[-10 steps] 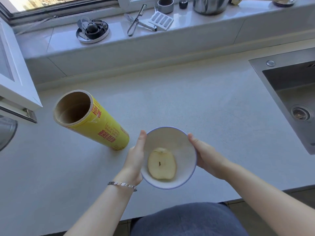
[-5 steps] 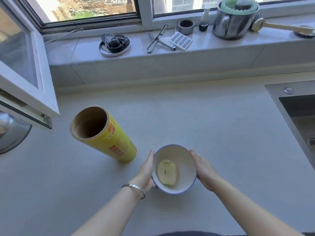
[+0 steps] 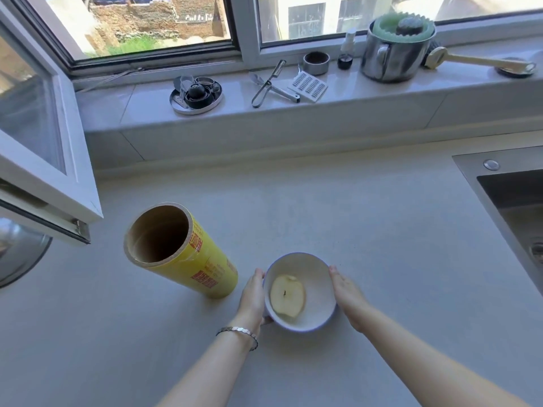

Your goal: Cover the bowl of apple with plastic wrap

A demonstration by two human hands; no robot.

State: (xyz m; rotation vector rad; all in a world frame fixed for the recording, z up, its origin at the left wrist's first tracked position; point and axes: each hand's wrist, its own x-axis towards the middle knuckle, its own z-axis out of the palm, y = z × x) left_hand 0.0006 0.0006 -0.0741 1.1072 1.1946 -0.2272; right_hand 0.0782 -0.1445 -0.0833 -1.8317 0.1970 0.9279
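Observation:
A white bowl (image 3: 316,314) with a blue rim sits on the grey counter and holds half an apple (image 3: 287,295), cut face up. My left hand (image 3: 252,298), with a bracelet on its wrist, cups the bowl's left side. My right hand (image 3: 346,295) rests against the bowl's right side with straight fingers. A yellow roll of plastic wrap (image 3: 188,254) stands upright just left of the bowl, its cardboard core open at the top. No wrap is pulled out.
A steel sink (image 3: 511,201) lies at the right edge. An opened window sash (image 3: 44,136) juts over the counter at the left. The sill (image 3: 382,92) behind carries a metal pot, a peeler, tongs and small tins.
The camera has tilted up and back, so the bowl and hands look smaller and lower in view. Both hands stay at the bowl's sides; the roll has not moved.

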